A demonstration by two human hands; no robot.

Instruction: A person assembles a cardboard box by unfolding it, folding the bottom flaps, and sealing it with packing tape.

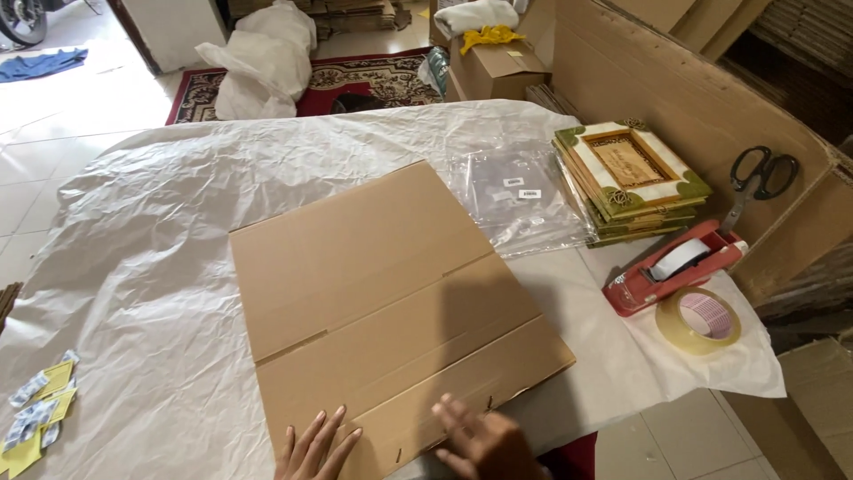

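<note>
i see a flattened brown cardboard box lying across the middle of the frame on a table covered in crumpled white paper; its near edge runs toward the bottom centre, where both my hands sit; right of centre a clear plastic sleeve lies flat with two small white labels on it; just beside that, at the upper right, a stack of green and cream picture frames with gold corner ornaments; below the stack a red tape dispenser, and lower right a roll of clear tape lying flat; black-handled scissors rest on a cardboard sheet at the right edge; at the lower left a cluster of small yellow and pale blue tags, partly cut off by the frame; at the top, a closed brown carton with a yellow cloth on it, and a white sack on a patterned red rug; the labels' print is too small to make out; my wrists are cut off at the bottom edge; my left hand lies flat with fingers spread narrowly, fingertips touching the box's near flap, gripping nothing; my right hand is blurred, fingers loosely apart and resting on the box's near edge; i cannot tell if it grips the flap.
</note>
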